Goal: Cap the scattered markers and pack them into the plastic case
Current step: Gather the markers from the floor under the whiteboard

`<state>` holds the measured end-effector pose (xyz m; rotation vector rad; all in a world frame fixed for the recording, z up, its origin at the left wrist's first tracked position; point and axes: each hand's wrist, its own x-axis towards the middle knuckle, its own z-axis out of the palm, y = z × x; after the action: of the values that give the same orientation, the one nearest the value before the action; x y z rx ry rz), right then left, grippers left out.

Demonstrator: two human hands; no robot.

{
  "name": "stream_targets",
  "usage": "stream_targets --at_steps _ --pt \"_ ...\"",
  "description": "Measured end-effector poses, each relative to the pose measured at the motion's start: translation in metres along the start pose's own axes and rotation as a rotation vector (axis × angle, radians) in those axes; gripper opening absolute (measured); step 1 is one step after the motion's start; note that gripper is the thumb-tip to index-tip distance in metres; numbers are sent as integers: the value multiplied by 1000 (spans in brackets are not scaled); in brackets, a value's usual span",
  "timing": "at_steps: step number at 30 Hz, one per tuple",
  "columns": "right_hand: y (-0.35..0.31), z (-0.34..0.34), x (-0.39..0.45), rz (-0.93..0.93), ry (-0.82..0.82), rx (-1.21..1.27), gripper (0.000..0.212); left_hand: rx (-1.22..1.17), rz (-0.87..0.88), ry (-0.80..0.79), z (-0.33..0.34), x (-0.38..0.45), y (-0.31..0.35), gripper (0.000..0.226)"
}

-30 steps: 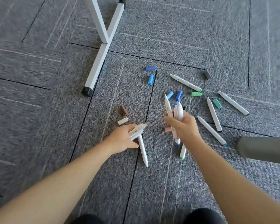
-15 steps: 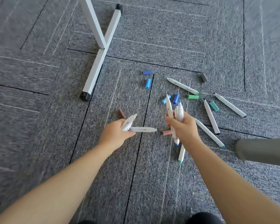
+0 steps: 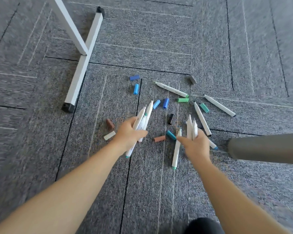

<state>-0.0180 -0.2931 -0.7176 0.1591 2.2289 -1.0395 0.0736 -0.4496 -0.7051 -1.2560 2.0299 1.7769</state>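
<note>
On the grey carpet, my left hand (image 3: 128, 132) grips a bundle of white markers (image 3: 142, 119) with their tips pointing away from me. My right hand (image 3: 194, 146) holds two upright white markers (image 3: 191, 127), and a third marker (image 3: 176, 149) slants down by its fingers. Its forefinger reaches toward a teal cap (image 3: 170, 135). Three loose markers (image 3: 172, 89) (image 3: 219, 105) (image 3: 202, 120) lie beyond. Caps are scattered about: blue (image 3: 134, 77), light blue (image 3: 136, 89), green (image 3: 183, 99), black (image 3: 171, 118), brown (image 3: 110, 123), pale (image 3: 109, 135), reddish (image 3: 159, 138). No plastic case is in view.
A white metal table foot (image 3: 85, 59) with black end caps crosses the upper left. A grey rounded object (image 3: 264, 149) juts in from the right edge near my right hand. Something dark (image 3: 203, 225) shows at the bottom edge.
The markers in my left hand have swung up into a bundle pointing away, and that hand has moved right. My right hand has shifted right and lower, baring the reddish and teal caps.
</note>
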Motion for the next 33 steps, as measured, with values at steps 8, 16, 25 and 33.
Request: stream_targets --at_steps 8,16,25,33 --pt "4 10 3 -5 -4 -222 35 22 17 -35 14 0 0 16" --pt "7 1 2 -8 -12 -82 17 39 -7 -41 18 3 5 14" --pt "-3 -42 17 -172 97 -168 31 -66 -29 -67 42 15 29 17" --pt "4 -34 31 -161 88 -498 28 -28 -18 -39 53 29 41 15"
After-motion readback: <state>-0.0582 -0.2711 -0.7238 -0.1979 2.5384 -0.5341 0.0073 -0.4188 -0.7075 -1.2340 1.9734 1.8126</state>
